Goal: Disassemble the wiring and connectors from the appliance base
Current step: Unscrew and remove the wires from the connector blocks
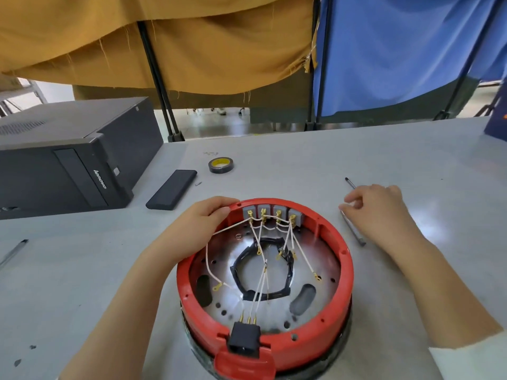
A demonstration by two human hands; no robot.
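Note:
A round red appliance base (pixel 341 259) lies open side up on the grey table (pixel 301 165). Inside, thin white wires (pixel 233 227) with brass terminals run from several grey connector blocks (pixel 271 212) at the far rim to a metal plate and to a black power socket (pixel 244 338) at the near rim. My left hand (pixel 197 229) grips the far left rim, thumb over the edge by the first block. My right hand (pixel 384 209) rests on the table to the right of the base, its curled fingertips pinching the top end of a thin grey rod tool (pixel 355 231).
A second thin pen-like tool (pixel 349 182) pokes out behind my right hand. A black computer tower (pixel 68 154) stands at the left, with a flat black bar (pixel 171 193) and a tape roll (pixel 220 165) beyond the base. Another pen (pixel 13 252) lies at the left edge.

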